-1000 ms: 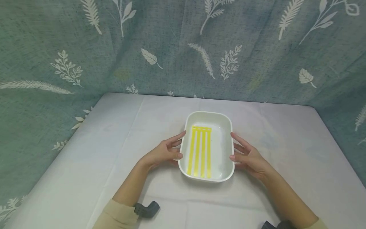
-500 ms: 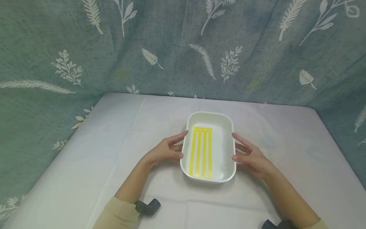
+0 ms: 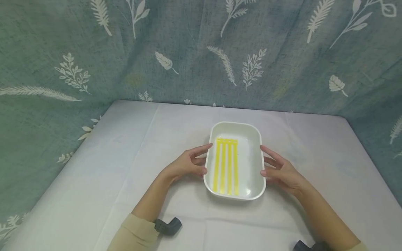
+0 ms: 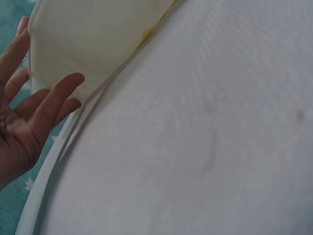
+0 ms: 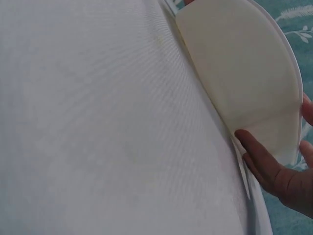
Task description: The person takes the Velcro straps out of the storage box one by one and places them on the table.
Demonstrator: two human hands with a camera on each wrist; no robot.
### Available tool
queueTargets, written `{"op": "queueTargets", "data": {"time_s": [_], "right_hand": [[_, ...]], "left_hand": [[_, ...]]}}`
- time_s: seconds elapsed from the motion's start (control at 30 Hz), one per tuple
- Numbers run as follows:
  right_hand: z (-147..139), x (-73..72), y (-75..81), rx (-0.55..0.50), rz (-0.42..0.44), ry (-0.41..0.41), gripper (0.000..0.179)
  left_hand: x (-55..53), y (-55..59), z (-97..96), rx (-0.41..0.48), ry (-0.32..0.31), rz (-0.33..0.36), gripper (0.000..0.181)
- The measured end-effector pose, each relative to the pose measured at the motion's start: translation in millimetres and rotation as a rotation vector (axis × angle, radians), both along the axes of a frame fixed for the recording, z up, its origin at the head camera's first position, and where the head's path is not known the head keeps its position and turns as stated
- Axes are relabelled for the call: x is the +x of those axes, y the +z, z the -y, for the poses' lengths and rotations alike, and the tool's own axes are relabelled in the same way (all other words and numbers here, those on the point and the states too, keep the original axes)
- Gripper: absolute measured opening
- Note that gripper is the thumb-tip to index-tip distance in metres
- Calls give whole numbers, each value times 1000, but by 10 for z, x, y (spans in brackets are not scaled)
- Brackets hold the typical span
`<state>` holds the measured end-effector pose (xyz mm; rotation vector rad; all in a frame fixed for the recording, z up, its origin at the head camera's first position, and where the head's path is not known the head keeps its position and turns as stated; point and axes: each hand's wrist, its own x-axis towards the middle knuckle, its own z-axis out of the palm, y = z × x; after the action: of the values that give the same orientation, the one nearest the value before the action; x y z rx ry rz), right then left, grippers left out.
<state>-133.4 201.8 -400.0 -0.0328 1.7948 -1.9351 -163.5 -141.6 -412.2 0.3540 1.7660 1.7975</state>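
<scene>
White, yellow-striped, rectangular plastic-looking dish [image 3: 249, 164] is on or just above the white cloth-covered desk [image 3: 150, 143], left hand [image 3: 188, 164] and right hand [image 3: 281, 171] pressing its sides, fingers spread. Probably just positioning; next move wants even pressure.

White dish [image 3: 249, 164], rectangular, rounded corners, open side up, just right of and below head frame's centre. Four yellow stripes [image 3: 229, 167] lengthwise inside, left half. Left hand [image 3: 189, 163] touches left side, right hand [image 3: 281, 174] right.
</scene>
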Motion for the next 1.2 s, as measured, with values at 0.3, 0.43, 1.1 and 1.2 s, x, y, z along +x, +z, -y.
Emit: {"op": "queueTargets", "data": {"time_s": [0.3,0.43,1.1,1.2], "right_hand": [[-29,37,38,141,-94,20,87],[-29,52,75,243,-139,24,85],[-153,-45,597,575,-314,21,72],[-175,-82,732,569,-326,9,68]], "left_hand": [[-58,-40,-12,-3,-29,-88,106],[-91,-71,-2,-2,-48,-104,108],[-113,-191,17,103,-61,-95,109],[-116,-179,13,95,-59,-98,107]]}}
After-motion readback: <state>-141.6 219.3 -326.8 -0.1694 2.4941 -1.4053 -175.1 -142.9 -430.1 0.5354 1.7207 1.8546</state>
